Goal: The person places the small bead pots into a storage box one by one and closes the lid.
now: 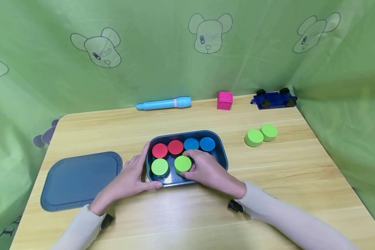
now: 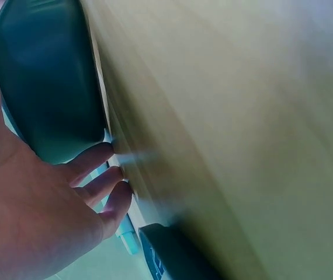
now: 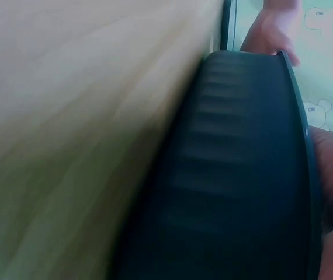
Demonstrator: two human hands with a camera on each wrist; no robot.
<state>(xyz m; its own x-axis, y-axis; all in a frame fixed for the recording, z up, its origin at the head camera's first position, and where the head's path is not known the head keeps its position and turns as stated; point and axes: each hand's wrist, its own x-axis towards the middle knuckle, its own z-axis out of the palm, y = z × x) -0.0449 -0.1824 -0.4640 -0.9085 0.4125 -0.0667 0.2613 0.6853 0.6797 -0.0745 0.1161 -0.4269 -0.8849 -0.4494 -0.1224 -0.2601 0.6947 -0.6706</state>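
Note:
A dark blue rectangular box stands on the table, holding two red discs, two blue discs and a green disc. My right hand reaches over the front rim and pinches another green disc low inside the box. Spread along the box's left end, my left hand touches it with a straight thumb and index finger. In the left wrist view, the other fingers lie beside the box's outer wall. The box wall hides the right hand's pinch in the right wrist view.
A flat blue-grey lid lies left of the box. Two green discs sit together to the right. Along the back edge are a light blue pen-shaped toy, a pink cube and a blue wheeled toy chassis.

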